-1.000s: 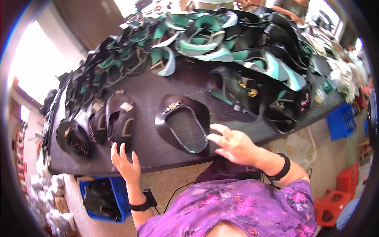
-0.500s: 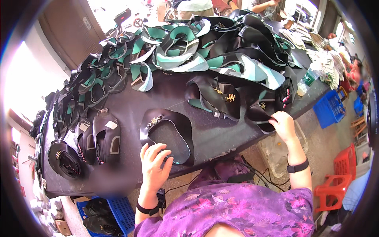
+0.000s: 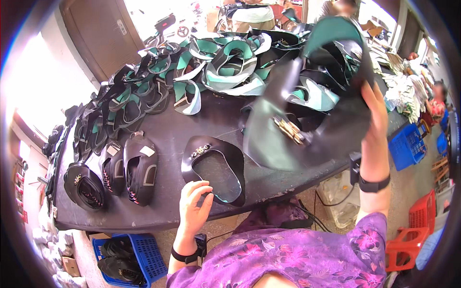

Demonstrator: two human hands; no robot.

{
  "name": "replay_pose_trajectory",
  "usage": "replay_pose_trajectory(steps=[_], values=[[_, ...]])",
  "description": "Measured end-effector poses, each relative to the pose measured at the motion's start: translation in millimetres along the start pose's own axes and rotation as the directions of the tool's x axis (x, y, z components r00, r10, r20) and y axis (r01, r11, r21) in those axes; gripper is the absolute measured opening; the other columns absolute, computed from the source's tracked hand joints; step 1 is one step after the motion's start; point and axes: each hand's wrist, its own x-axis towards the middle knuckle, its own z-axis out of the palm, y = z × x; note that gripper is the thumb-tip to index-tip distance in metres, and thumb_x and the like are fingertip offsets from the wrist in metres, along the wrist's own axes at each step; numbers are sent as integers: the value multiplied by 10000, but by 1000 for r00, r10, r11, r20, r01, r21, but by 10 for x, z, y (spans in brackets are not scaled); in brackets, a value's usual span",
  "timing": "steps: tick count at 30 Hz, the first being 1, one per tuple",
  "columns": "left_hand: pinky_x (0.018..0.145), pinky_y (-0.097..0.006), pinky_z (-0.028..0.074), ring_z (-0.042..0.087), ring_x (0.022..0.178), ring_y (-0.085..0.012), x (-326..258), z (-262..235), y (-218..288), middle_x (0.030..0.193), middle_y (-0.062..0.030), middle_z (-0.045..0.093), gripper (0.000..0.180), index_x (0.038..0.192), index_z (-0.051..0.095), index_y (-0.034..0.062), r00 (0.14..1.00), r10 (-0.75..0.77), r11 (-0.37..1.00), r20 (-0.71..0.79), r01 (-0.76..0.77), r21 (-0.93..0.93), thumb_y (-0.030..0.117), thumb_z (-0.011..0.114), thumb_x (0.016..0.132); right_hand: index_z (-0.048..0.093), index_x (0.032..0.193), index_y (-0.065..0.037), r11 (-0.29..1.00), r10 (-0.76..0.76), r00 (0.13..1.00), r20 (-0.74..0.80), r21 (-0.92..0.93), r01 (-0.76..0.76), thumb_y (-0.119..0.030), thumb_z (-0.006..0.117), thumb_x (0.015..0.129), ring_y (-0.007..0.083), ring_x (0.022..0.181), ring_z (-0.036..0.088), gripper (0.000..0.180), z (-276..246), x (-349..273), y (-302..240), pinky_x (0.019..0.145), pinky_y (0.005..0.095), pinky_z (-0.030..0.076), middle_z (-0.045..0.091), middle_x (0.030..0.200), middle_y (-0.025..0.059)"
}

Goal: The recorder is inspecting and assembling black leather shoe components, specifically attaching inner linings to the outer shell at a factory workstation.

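My right hand (image 3: pixel 377 113) is raised over the right side of the table, closed on a black shoe upper (image 3: pixel 269 137) with a green lining and a gold ornament. That upper is blurred by motion and hides part of the pile behind it. Another black shoe upper (image 3: pixel 235 165), also with a gold ornament, lies flat in front of me with its opening facing up. At its lower left edge is my left hand (image 3: pixel 194 209), fingers loosely bent and thumb apart, holding nothing; whether the fingertips touch the upper I cannot tell.
Black shoe uppers (image 3: pixel 140 168) stand at the left of the dark table (image 3: pixel 163 125). A large pile of green-lined uppers (image 3: pixel 230 72) covers the back. Blue baskets (image 3: pixel 152 259) and a red stool (image 3: pixel 406 245) stand on the floor. Other people are in the background.
My right hand has risen from the table's right edge, lifting a shoe upper into the air. My left hand stays by the flat upper, its fingers a little more curled.
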Motion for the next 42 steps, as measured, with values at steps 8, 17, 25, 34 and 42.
replay_pose_trajectory(steps=[8, 17, 25, 34, 42], values=[[876, -375, 380, 494, 1000, -289, -25, 153, 122, 1027, -105, 554, 287, 939, 590, 55, 996, 90, 996, 1, -90, 7, 96, 668, 666, 515, 1121, 6, 894, 207, 926, -316, -322, -310, -147, 629, 802, 108, 834, 547, 371, -312, 652, 1041, 741, 233, 442, 576, 1007, 49], [996, -482, 212, 472, 1057, -280, -8, 274, 168, 1057, -89, 532, 366, 904, 587, 70, 926, 319, 916, 202, -356, 187, 182, 728, 586, 607, 889, -8, 302, -106, 972, -211, -938, -171, -29, 581, 758, 138, 716, 599, 136, -1333, -328, 403, 689, 254, 469, 613, 811, 76], [998, -514, 191, 528, 979, -210, -10, 273, 140, 989, -44, 557, 289, 820, 593, 69, 905, 350, 885, 242, -404, 231, 178, 719, 584, 593, 866, -59, -292, -62, 995, 74, -955, 53, -78, 690, 619, 262, 835, 531, 266, -1734, -1104, 246, 754, 353, 428, 555, 846, 79], [1001, -490, 204, 527, 928, -195, 12, 255, 277, 925, -37, 558, 342, 818, 597, 67, 932, 271, 906, 241, -332, 264, 312, 714, 610, 549, 769, -77, -510, -32, 998, -55, -858, -64, -135, 751, 543, 247, 903, 455, 309, -1699, -1082, 483, 819, 370, 359, 494, 860, 50], [994, -476, 226, 539, 855, -191, -1, 281, 309, 847, -41, 565, 372, 785, 605, 54, 959, 223, 880, 173, -274, 387, 384, 694, 637, 580, 863, -68, 564, 39, 920, -391, -751, -343, -113, 683, 715, 114, 841, 506, 185, -1657, -753, -156, 780, 255, 394, 553, 862, -2]])
